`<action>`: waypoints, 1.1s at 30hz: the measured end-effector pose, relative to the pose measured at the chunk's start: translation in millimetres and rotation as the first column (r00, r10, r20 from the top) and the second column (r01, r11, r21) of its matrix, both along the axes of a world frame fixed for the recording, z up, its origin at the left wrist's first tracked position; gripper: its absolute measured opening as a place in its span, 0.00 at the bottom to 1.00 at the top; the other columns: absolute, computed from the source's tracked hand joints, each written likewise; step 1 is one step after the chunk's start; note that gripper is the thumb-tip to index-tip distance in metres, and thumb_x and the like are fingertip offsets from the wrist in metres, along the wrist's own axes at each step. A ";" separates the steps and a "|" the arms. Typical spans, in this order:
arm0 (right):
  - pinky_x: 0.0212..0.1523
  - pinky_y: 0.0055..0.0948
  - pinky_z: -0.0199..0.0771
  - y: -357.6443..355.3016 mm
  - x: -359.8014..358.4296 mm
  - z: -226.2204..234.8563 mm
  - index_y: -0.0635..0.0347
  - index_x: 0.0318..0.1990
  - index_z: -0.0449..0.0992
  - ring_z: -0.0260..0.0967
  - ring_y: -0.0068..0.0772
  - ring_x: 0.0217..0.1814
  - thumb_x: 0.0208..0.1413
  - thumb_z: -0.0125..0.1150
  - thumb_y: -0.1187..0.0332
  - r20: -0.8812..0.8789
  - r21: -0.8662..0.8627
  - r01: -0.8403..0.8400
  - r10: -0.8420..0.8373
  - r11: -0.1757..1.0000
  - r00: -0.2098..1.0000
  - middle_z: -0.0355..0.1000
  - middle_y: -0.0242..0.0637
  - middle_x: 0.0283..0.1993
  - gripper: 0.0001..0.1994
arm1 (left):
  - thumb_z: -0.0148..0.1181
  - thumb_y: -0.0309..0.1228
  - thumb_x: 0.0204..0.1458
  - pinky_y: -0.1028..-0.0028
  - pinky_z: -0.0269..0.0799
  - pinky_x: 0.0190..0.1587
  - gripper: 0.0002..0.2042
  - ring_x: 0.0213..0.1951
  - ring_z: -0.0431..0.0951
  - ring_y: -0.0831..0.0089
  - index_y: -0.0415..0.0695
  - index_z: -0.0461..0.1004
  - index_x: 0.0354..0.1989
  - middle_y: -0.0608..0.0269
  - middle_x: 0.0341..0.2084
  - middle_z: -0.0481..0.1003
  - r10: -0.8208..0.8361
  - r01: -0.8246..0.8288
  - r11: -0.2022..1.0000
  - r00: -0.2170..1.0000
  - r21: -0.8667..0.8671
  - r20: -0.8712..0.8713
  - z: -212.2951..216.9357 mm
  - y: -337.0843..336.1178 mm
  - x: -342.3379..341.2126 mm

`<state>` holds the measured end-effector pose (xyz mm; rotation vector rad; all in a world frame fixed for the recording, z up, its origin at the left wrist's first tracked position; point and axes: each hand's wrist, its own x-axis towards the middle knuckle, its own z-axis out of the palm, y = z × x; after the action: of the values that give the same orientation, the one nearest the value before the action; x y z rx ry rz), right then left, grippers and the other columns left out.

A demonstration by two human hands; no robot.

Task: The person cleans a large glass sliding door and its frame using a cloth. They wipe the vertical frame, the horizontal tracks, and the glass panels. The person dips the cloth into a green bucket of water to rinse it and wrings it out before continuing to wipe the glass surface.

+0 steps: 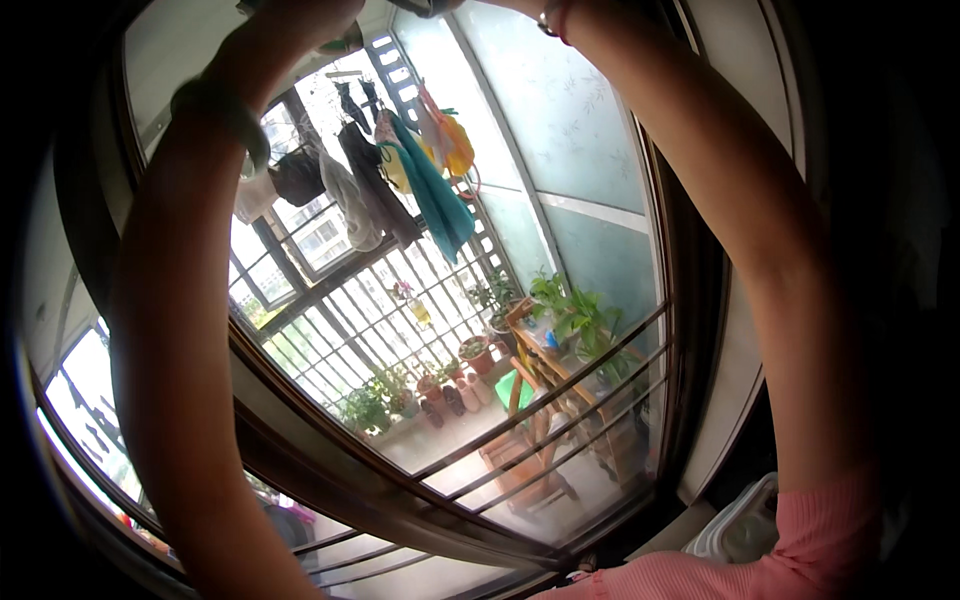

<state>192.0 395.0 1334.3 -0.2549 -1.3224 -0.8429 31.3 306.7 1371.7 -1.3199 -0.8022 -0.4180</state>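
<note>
Both my arms are raised overhead, framing a window or glass door. My left hand (315,15) is cut by the top edge, and its fingers cannot be made out. A dark green bangle (222,112) circles that wrist. Beside this hand is a small green and white thing (345,40), too unclear to name. My right hand (505,4) barely shows at the top edge, with its fingers out of sight. A bracelet (547,24) is on the right wrist. Between the hands, a dark grey rounded object (425,6) peeks in; whether either hand holds it is hidden.
Beyond the glass lies a balcony with hanging clothes, including a teal garment (437,190) and a yellow bag (457,147). Potted plants (477,352), shoes (455,398) and a wooden shelf (560,365) stand below. Dark horizontal bars (540,410) cross the lower pane.
</note>
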 end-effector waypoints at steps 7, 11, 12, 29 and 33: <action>0.48 0.48 0.74 1.1 12.4 -196.1 0.59 0.46 0.74 0.71 0.53 0.48 0.43 0.62 0.74 0.021 0.007 -0.053 0.053 0.999 0.998 0.70 0.46 0.47 0.18 | 0.58 0.23 0.46 0.50 0.61 0.61 0.27 0.54 0.70 0.53 0.45 0.68 0.60 0.51 0.59 0.66 -0.333 0.324 0.932 0.942 -0.165 -0.030 -177.7 14.8 -1.3; 0.61 0.59 0.60 -26.3 18.8 -395.0 0.63 0.54 0.71 0.58 0.64 0.63 0.46 0.60 0.70 0.104 -0.406 0.030 0.013 0.914 0.995 0.63 0.54 0.60 0.24 | 0.59 0.23 0.45 0.44 0.52 0.70 0.28 0.68 0.59 0.50 0.41 0.69 0.60 0.54 0.65 0.61 -0.237 0.314 0.827 0.947 -0.467 0.217 -354.7 -13.2 10.0; 0.64 0.59 0.58 -35.1 16.8 -438.1 0.62 0.54 0.71 0.56 0.66 0.66 0.47 0.60 0.68 0.141 -0.499 0.015 0.064 0.866 0.988 0.62 0.56 0.62 0.24 | 0.60 0.24 0.45 0.44 0.51 0.70 0.28 0.69 0.57 0.51 0.41 0.69 0.60 0.55 0.65 0.61 -0.208 0.257 0.782 0.966 -0.567 0.151 -390.7 -27.9 2.1; 0.61 0.49 0.66 2.2 59.3 -224.8 0.65 0.53 0.72 0.67 0.55 0.59 0.51 0.57 0.75 0.014 -0.259 0.088 -0.087 0.962 0.996 0.70 0.52 0.55 0.19 | 0.52 0.20 0.52 0.57 0.68 0.61 0.26 0.64 0.66 0.54 0.49 0.68 0.62 0.56 0.64 0.65 -0.286 0.276 0.935 0.958 -0.223 -0.013 -202.6 35.8 34.0; 0.62 0.48 0.64 0.1 82.1 -169.4 0.71 0.52 0.71 0.64 0.57 0.59 0.53 0.53 0.77 0.144 -0.245 0.244 -0.214 0.938 0.966 0.70 0.57 0.55 0.18 | 0.52 0.16 0.49 0.51 0.49 0.73 0.33 0.73 0.50 0.51 0.38 0.58 0.69 0.46 0.71 0.54 -0.193 0.189 0.976 0.981 -0.111 -0.028 -154.5 38.6 75.0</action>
<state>274.1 395.0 1164.9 -0.5852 -1.5344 -0.8874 106.3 345.3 1217.2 -1.5085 -0.6753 -0.5047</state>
